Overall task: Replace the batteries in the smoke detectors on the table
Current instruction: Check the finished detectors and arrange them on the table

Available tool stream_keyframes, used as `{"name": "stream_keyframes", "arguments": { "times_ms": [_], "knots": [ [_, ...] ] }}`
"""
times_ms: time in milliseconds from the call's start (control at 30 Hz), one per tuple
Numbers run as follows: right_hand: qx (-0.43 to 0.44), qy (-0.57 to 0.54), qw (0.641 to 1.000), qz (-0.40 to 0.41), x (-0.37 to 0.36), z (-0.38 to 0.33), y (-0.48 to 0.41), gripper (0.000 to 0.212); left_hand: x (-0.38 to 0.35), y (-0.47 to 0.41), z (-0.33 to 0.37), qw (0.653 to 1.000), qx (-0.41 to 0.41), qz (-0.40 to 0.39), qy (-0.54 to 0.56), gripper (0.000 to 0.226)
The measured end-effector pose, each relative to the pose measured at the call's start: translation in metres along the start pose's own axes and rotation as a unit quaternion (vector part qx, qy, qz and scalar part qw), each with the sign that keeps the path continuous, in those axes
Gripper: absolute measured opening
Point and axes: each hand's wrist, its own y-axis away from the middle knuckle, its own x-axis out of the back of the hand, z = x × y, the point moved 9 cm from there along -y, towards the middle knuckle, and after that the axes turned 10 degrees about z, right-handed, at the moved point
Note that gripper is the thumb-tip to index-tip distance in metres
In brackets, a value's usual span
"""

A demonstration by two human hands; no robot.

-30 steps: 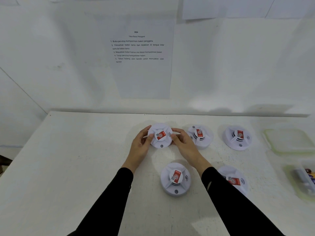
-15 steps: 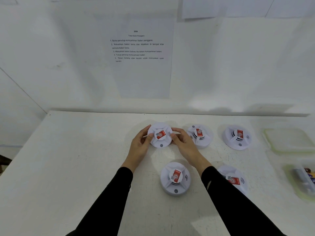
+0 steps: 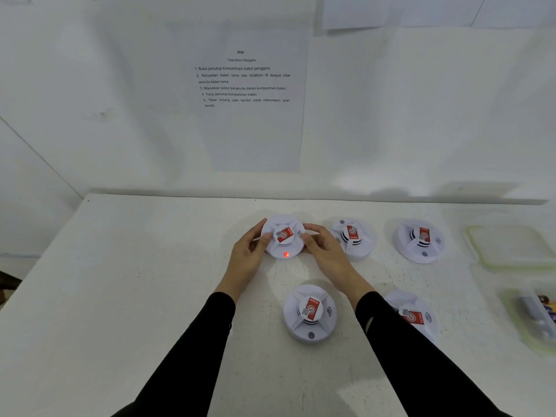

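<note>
At a white table [image 3: 135, 296] beneath a printed white instruction sheet [image 3: 246, 130] taped to the wall, a person in black sleeves works along a set of round white plastic smoke detectors with red labels. On the right stand a clear lidded plastic box with a green rim [image 3: 508, 245] and, at the table's edge, an open clear tub [image 3: 535, 317] whose contents are too blurred to name. Four units sit face up and closed: the back-middle detector [image 3: 352, 239], the back-right detector [image 3: 419, 240], the front-centre detector [image 3: 310, 313] and the front-right detector [image 3: 415, 314], partly hidden by the right sleeve. None shows a light, and nothing tells whether their batteries are old or new. The fifth, the back-left detector [image 3: 282, 236], sits at the left end of the back row, clasped between the left hand [image 3: 249, 254] and the right hand [image 3: 325, 251], fingers curled round its rim from either side. Its cover is on and a small red indicator light [image 3: 286, 254] glows at its near edge, suggesting this unit is powered and under self-test, probably its final step; the other four may yet remain.
</note>
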Motion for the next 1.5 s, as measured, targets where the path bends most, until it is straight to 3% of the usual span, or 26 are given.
{"name": "stream_keyframes", "arguments": {
  "times_ms": [233, 400, 567, 800, 967, 1033, 1100, 1167, 1267, 1333, 1400, 1500],
  "knots": [
    [0.012, 0.005, 1.000, 0.009, 0.000, -0.002, 0.002, 0.028, -0.001, 0.001, 0.000, 1.000, -0.003, 0.000, -0.015, 0.040],
    [0.034, 0.023, 0.998, 0.038, -0.002, -0.005, 0.009, 0.028, 0.007, 0.000, -0.007, 0.994, -0.023, 0.043, -0.096, 0.042],
    [0.051, 0.094, 0.992, 0.069, -0.002, -0.001, 0.002, 0.030, 0.006, 0.001, -0.006, 0.989, -0.019, 0.065, -0.132, 0.043],
    [0.041, 0.152, 0.984, 0.078, -0.001, 0.002, 0.000, 0.032, 0.004, 0.006, -0.002, 0.987, -0.016, 0.073, -0.140, 0.041],
    [0.030, 0.168, 0.985, 0.039, 0.004, -0.019, 0.015, 0.035, 0.010, 0.006, -0.003, 0.991, 0.011, 0.100, -0.089, 0.039],
    [0.089, 0.164, 0.979, 0.080, 0.027, -0.042, 0.021, 0.029, 0.014, 0.009, 0.003, 0.990, -0.009, 0.127, -0.061, 0.038],
    [0.141, 0.185, 0.957, 0.175, 0.069, -0.059, 0.022, 0.027, 0.014, 0.016, 0.022, 0.983, -0.055, 0.170, -0.045, 0.043],
    [0.106, 0.226, 0.940, 0.231, 0.107, -0.056, 0.018, 0.041, 0.000, 0.019, 0.040, 0.980, -0.076, 0.183, -0.028, 0.043],
    [-0.022, 0.328, 0.928, 0.172, 0.126, -0.034, 0.008, 0.093, -0.054, 0.015, 0.061, 0.992, -0.072, 0.099, -0.018, 0.041],
    [-0.049, 0.399, 0.907, 0.124, 0.124, -0.025, 0.008, 0.109, -0.098, 0.013, 0.064, 0.998, -0.047, 0.011, -0.040, 0.037],
    [-0.039, 0.462, 0.881, 0.098, 0.122, -0.020, 0.008, 0.108, -0.133, 0.011, 0.054, 0.995, 0.003, -0.050, -0.081, 0.036],
    [0.015, 0.487, 0.870, 0.078, 0.119, -0.028, 0.010, 0.088, -0.160, 0.005, 0.036, 0.983, 0.078, -0.092, -0.138, 0.044]
  ]
}}
